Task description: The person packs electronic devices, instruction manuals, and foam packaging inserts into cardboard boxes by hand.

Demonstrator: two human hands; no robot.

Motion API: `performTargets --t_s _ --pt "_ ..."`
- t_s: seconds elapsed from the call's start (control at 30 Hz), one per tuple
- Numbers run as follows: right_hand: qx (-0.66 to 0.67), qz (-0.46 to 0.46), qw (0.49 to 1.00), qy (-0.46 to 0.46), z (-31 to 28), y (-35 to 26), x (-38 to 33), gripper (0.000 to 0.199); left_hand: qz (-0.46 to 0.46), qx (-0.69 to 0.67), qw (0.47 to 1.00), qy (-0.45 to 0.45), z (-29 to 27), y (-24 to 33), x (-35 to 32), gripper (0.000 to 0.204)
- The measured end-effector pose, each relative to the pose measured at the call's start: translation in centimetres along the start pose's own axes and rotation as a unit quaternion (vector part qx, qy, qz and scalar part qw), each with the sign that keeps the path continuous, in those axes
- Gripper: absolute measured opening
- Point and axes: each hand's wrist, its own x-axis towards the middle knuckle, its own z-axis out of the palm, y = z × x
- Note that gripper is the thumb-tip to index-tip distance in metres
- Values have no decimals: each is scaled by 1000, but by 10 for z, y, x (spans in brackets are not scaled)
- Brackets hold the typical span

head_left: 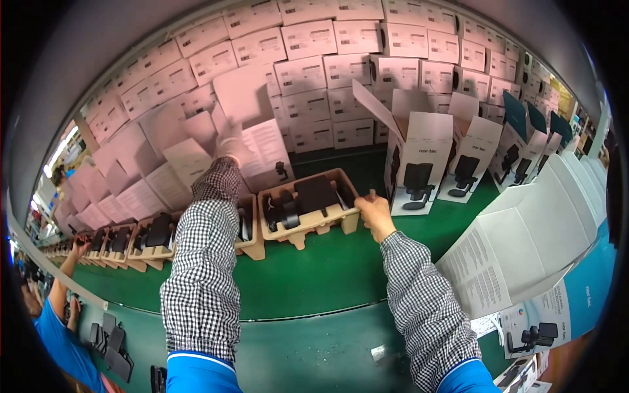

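Note:
My right hand point(375, 213) is closed on the right end of a tan moulded pulp tray point(295, 229), its thumb at the rim. Black device parts point(316, 194) lie in the tray's hollows. Up and to the left, my left hand point(234, 145) grips the left edge of an open white carton point(267, 156) standing behind the tray. Some of its fingertips are hard to make out against the carton. The carton's flaps stand up, and its front carries print and a small product picture.
More filled trays point(154, 239) run leftward along the green bench point(308, 275), with open cartons point(144, 193) behind them. Open printed boxes point(419, 164) stand right, near a large white carton point(524, 242). Stacked boxes point(308, 72) form the back. A co-worker's arm point(62, 288) reaches in at left.

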Motion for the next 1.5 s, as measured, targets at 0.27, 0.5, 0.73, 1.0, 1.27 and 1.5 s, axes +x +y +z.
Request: performTargets --t_s 0.27,0.5,0.73,1.0,1.27,1.5 --pt "190 -21 980 52 -27 -23 -168 12 92 -43 987 123 -46 -12 -68 22" --pt "243 7 959 145 -147 10 -409 15 201 -41 959 197 -89 65 -241 11" --pt "200 49 969 133 -237 104 -569 18 245 -108 959 97 -78 95 -486 24" --pt "80 -118 962 233 -303 139 -523 17 -24 -322 911 -255 -122 55 -675 55" --pt "208 -99 955 -187 -289 153 -459 23 362 -100 927 -6 -204 113 -559 48" --pt "326 -156 926 106 -323 140 -583 23 198 -437 846 -232 -250 120 -529 39"
